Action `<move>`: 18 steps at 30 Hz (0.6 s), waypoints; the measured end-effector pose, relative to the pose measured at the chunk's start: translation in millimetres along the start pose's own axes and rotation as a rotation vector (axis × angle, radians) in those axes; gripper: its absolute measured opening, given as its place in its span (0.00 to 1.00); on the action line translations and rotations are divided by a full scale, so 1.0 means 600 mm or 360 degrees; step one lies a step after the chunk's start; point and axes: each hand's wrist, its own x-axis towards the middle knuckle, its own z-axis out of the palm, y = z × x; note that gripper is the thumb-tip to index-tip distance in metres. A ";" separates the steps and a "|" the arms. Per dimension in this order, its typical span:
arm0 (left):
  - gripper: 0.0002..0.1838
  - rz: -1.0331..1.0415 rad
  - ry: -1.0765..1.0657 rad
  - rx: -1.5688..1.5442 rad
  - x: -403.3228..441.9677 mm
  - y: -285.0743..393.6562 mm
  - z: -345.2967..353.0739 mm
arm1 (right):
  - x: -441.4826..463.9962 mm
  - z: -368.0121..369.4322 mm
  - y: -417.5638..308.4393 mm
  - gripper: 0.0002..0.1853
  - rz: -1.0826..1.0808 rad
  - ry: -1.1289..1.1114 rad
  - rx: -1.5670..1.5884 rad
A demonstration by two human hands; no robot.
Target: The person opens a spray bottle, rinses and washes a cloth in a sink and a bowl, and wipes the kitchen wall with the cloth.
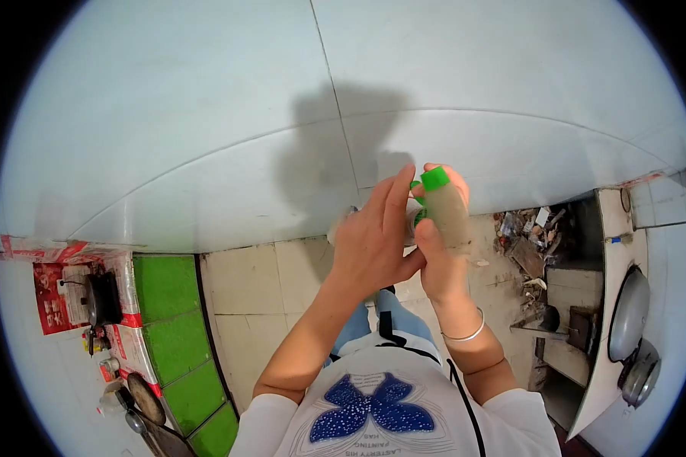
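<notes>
My right hand point(443, 263) holds a clear bottle point(446, 217) with a green cap point(434, 179), tilted slightly, its cap toward the wall. Close beside it, my left hand point(370, 236) has its back to the camera, its fingers extended upward and its thumb pointing toward the right hand. Between the hands a second green-and-clear item point(418, 213) shows in part. Whether the left hand grips that item is hidden behind its fingers.
A pale tiled wall point(229, 84) rises ahead. Green cabinet doors point(168, 289) and a counter with a pan point(146, 397) stand left. At right are a debris pile point(527, 251), a stove structure point(579, 286) and a large wok point(629, 316). Tiled floor point(244, 282) lies below.
</notes>
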 end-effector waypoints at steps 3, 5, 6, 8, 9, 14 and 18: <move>0.49 0.0073 0.0114 -0.0085 0.013 -0.014 0.006 | 0.006 0.003 0.000 0.28 0.0147 -0.0048 0.0007; 0.50 0.0028 -0.0197 -0.0046 0.020 -0.021 -0.010 | 0.010 0.010 -0.002 0.28 0.0127 -0.0069 -0.0168; 0.50 0.0022 -0.0195 -0.0060 0.019 -0.027 -0.010 | 0.013 0.014 -0.001 0.28 0.0090 -0.0094 -0.0324; 0.49 -0.0019 -0.0270 -0.0244 0.016 -0.045 -0.001 | 0.019 0.018 0.014 0.29 0.0037 -0.0179 -0.0501; 0.49 -0.0027 -0.0265 -0.0259 0.012 -0.055 0.002 | 0.021 0.018 0.018 0.30 -0.0010 -0.0260 -0.0663; 0.35 -0.0218 -0.0127 -0.0894 0.008 -0.089 -0.001 | 0.034 0.004 0.015 0.38 0.0127 -0.0531 -0.0617; 0.29 -0.0268 -0.0070 -0.0994 0.021 -0.086 -0.033 | 0.029 -0.025 0.020 0.48 0.0316 -0.0783 -0.0454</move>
